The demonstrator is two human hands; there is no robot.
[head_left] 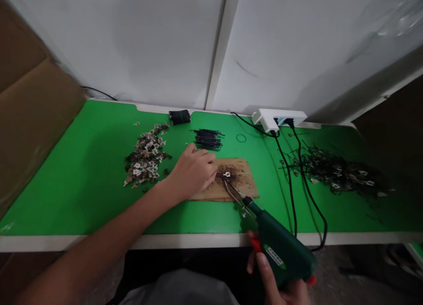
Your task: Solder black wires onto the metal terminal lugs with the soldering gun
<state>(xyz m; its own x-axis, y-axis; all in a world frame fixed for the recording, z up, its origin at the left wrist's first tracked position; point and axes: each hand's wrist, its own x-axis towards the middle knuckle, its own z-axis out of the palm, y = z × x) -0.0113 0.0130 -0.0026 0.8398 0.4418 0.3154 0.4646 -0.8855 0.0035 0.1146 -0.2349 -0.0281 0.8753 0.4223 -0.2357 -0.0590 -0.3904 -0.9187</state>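
Observation:
My right hand (pixel 280 278) is wrapped round a dark green soldering gun (pixel 280 239), a finger at its red trigger. The gun's tip and thin curved feed tube reach up and left to a small white metal terminal (pixel 226 175). That terminal lies on a brown, scorched board (pixel 244 186). Over the board's left part, my left hand (pixel 194 170) is closed in a pinch just left of the terminal; what its fingers hold is hidden. Beyond it lies a stack of short black wires (pixel 208 139).
Loose metal terminals (pixel 145 157) are heaped at left. A bundle of black pieces (pixel 179 116) stands near the wall. At right lie a white power strip (pixel 280 120), trailing cords (pixel 291 195) and a tangled pile of wired terminals (pixel 340 170). Cardboard (pixel 36 98) borders the left side.

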